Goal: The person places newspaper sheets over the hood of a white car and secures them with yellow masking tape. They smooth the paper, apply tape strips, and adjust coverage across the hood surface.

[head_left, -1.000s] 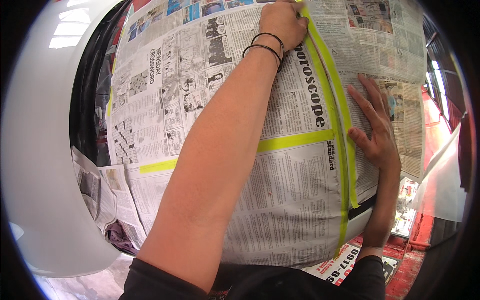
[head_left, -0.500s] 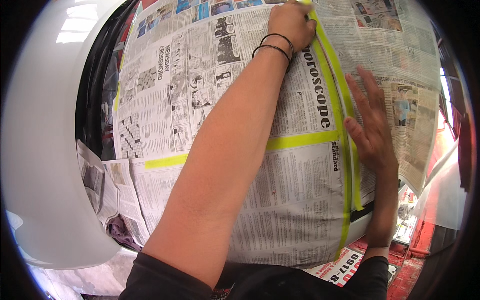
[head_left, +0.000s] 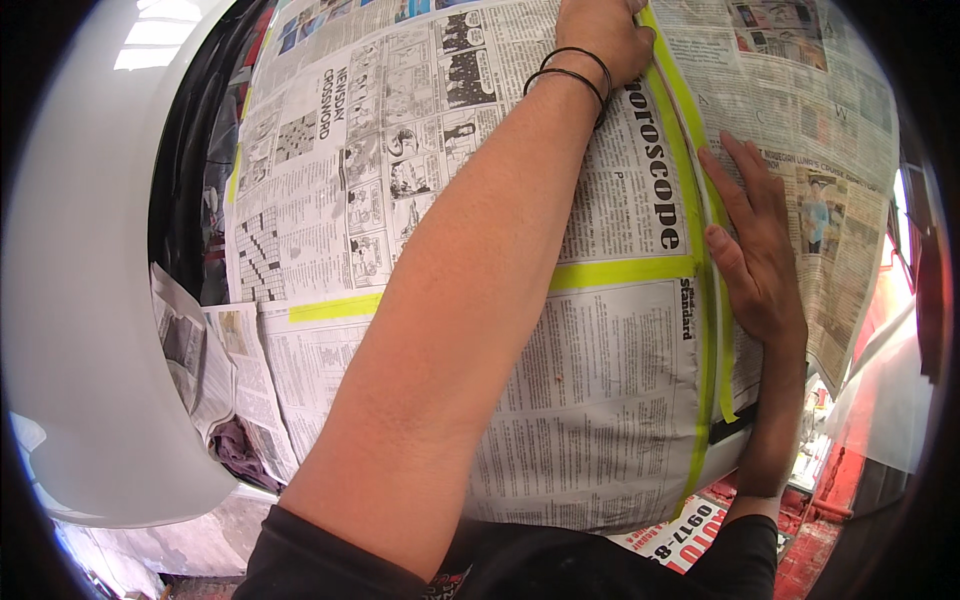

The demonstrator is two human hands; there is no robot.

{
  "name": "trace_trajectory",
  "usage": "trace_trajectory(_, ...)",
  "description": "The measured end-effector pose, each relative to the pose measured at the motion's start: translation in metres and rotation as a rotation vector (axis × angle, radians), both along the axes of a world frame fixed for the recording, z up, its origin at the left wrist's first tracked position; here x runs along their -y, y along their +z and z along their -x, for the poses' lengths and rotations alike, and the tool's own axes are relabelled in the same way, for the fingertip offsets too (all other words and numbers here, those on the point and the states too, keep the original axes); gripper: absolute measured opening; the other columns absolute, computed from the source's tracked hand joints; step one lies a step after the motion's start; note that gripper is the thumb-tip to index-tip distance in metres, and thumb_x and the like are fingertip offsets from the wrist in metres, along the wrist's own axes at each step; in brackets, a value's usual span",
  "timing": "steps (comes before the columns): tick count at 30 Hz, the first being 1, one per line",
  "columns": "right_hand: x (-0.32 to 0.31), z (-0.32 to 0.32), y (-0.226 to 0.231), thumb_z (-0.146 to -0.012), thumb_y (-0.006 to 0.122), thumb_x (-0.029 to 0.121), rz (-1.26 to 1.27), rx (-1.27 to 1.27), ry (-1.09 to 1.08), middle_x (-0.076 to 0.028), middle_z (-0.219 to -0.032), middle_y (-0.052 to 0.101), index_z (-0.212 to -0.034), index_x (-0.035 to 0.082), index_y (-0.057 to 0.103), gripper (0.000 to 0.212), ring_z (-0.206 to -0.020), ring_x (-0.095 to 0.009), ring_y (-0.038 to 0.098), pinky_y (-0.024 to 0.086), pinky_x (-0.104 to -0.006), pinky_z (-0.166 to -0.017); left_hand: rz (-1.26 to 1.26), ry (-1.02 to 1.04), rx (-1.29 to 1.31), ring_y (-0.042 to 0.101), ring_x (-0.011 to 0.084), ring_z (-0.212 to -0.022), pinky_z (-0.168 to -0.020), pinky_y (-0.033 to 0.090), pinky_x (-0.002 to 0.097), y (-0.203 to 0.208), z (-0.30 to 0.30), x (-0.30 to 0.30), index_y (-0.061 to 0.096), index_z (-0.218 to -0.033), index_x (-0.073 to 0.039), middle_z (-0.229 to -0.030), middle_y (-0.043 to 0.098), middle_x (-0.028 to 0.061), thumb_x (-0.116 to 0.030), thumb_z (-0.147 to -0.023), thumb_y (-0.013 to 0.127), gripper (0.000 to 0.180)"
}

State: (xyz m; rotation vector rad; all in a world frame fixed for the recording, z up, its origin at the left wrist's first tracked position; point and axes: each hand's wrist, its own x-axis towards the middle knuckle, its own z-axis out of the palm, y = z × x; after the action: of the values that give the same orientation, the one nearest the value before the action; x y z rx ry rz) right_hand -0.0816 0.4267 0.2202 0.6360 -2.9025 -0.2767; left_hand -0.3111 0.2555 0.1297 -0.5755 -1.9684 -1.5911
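Note:
Newspaper sheets (head_left: 590, 400) cover a curved panel of a vehicle. They are joined by a crosswise strip of yellow-green masking tape (head_left: 625, 272) and lengthwise tape strips along a narrow seam (head_left: 712, 290) on the right. At the top edge, my left hand (head_left: 608, 35) is curled against the seam's tape. Its fingertips are partly cut off by the picture, so anything in them is hidden. My right hand (head_left: 760, 240) lies with fingers spread on the newspaper just right of the seam, its thumb close to the tape.
A glossy white body panel (head_left: 90, 300) curves down the left, beside a dark gap with black trim (head_left: 185, 180). Crumpled newspaper (head_left: 190, 340) and a purplish cloth (head_left: 235, 445) are tucked at its lower end. Translucent sheeting (head_left: 870, 390) hangs at right; a printed sign (head_left: 680, 535) lies below.
The view has shifted slightly, so the papers and both hands appear further right. My left hand sits a little higher in the picture. My right hand keeps about the same place beside the seam.

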Motion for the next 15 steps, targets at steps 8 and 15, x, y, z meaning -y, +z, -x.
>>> trace_trajectory(8,-0.0003,0.0007,0.0007,-0.104,0.049,0.042,0.025,-0.002,0.011,-0.016,-0.170,0.037,-0.159,0.013,0.051,0.062,-0.159,-0.041,0.027,0.018,-0.0558,-0.130,-0.032,-0.020,-0.011,0.071,0.0425,-0.111,-0.102,0.055,0.0456,-0.0044,0.0040,-0.0006,0.073,-0.129,0.003,-0.123,0.072,0.0271,-0.014,-0.088,0.070,0.044)
trace_trajectory(15,-0.0004,0.0006,0.0011,-0.103,0.051,0.043,0.026,-0.004,0.014,-0.016,-0.169,0.038,-0.158,0.012,0.053,0.062,-0.158,-0.043,0.028,0.021,-0.0555,-0.129,0.002,-0.025,0.044,0.071,0.0415,-0.114,-0.105,0.054,0.0441,-0.0011,0.0023,0.0003,0.072,-0.131,0.003,-0.126,0.071,0.0269,-0.014,-0.089,0.070,0.045)
